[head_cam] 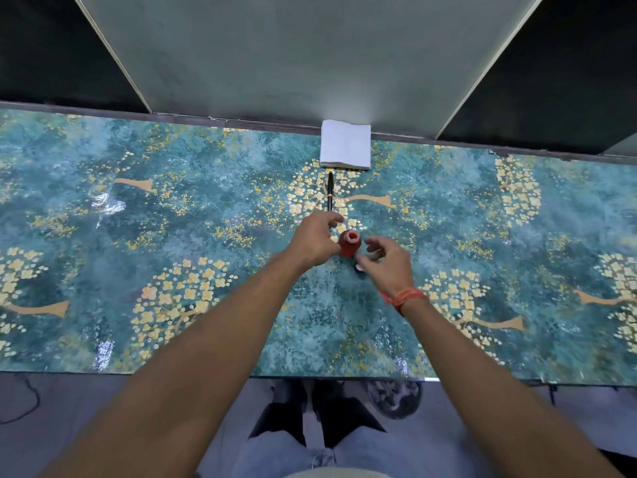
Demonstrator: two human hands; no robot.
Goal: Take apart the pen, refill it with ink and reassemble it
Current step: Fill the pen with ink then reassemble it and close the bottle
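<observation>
A black pen [330, 191] with a gold ring lies on the table, pointing away from me. Its near end is hidden under the fingers of my left hand [315, 241]. Whether those curled fingers touch the pen, I cannot tell. A small red ink bottle [349, 243] stands upright between my hands with its mouth uncovered. My left palm is right beside it. My right hand [387, 262] hovers just right of the bottle with loose, spread fingers. A small dark cap [359, 268] sits on the table at its thumb tip.
A folded white tissue [345, 143] lies at the table's far edge, just beyond the pen. The table [172, 219] has a glossy teal cover with yellow flowers. A grey partition stands behind it. My legs and the floor show below the near edge.
</observation>
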